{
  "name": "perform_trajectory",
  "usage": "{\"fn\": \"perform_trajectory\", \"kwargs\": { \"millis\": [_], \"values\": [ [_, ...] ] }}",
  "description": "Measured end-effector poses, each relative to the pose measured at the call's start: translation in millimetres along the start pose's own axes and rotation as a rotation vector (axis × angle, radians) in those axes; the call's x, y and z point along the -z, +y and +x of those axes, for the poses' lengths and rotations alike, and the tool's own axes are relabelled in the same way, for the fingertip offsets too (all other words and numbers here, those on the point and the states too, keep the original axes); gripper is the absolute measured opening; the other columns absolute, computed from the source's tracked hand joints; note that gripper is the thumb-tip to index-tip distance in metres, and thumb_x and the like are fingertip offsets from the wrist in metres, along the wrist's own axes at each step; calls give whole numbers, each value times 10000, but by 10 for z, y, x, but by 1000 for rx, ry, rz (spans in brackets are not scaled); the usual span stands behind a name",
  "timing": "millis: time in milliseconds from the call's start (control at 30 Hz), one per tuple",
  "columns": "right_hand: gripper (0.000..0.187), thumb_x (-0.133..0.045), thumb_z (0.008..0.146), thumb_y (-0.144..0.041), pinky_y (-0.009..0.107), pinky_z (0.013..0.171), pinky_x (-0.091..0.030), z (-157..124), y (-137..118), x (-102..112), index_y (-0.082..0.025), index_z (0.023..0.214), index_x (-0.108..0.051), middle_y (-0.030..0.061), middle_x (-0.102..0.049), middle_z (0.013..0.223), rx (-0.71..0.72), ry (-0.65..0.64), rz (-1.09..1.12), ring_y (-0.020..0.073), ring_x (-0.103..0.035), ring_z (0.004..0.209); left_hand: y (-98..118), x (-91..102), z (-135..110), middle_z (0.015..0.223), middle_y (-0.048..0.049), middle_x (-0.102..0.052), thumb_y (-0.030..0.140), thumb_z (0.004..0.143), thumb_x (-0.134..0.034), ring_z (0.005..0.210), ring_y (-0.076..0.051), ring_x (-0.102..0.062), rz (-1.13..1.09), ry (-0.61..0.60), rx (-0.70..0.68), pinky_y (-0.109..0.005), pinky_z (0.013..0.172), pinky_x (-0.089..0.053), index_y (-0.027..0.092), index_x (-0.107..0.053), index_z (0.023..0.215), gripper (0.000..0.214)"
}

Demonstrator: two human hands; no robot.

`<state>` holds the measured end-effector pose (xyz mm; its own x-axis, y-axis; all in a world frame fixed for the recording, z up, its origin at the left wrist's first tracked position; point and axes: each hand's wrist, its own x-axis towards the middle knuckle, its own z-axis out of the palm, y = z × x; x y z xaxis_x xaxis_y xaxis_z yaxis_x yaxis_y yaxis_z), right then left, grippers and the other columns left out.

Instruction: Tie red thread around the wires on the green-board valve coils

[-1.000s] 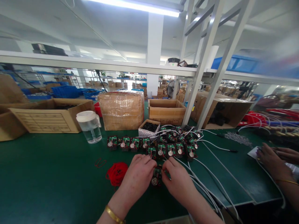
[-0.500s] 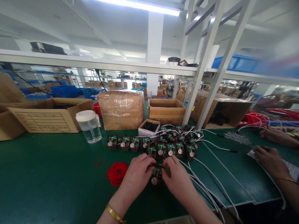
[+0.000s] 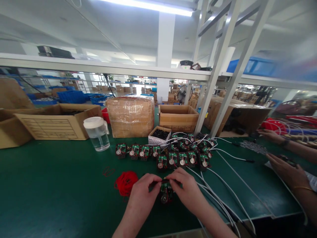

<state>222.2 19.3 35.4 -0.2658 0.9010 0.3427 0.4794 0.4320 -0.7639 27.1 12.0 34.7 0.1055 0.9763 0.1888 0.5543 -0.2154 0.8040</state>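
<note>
At lower centre, your left hand [image 3: 145,191] and right hand [image 3: 185,183] pinch the far edge of one circuit-board unit [image 3: 164,198], presumably from both sides so it stays steady; whether a separate small part sits between the fingertips, you can't tell here. One red wire bundle [image 3: 126,183] lies beside your left hand. Beyond, five units [image 3: 182,160] stand in a row at centre, with a row of four units [image 3: 144,152] to their left, probably lined up for easy reach. One small box [image 3: 156,140] of black parts sits behind them.
</note>
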Motion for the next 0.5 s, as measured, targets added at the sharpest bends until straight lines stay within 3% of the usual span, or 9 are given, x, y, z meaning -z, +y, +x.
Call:
{"fn": "perform_trajectory", "kwargs": {
  "millis": [200, 300, 500],
  "values": [
    [203, -562, 913, -99, 276, 750, -484, -32, -31, -37, -205, 958, -728, 30, -618, 933, -10, 4, 25, 163, -621, 839, -24, -61, -42, 850, -13, -717, 284, 846, -564, 804, -191, -681, -24, 50, 20, -303, 752, -514, 245, -726, 845, 166],
    [161, -626, 858, -98, 274, 702, -473, -32, -44, -87, -203, 948, -710, 19, -597, 932, -59, 11, 10, 155, -600, 780, -37, -86, -37, 845, -15, -717, 289, 847, -561, 794, -190, -687, -49, 65, 30, -308, 757, -525, 241, -726, 837, 173],
    [141, -686, 779, -73, 280, 740, -453, 45, -84, -211, -199, 843, -683, 9, -591, 908, -93, 72, -18, 178, -584, 853, -38, -95, -40, 869, -28, -733, 327, 841, -576, 812, -199, -701, -93, 78, 57, -316, 763, -547, 241, -748, 855, 193]
  ]
}}
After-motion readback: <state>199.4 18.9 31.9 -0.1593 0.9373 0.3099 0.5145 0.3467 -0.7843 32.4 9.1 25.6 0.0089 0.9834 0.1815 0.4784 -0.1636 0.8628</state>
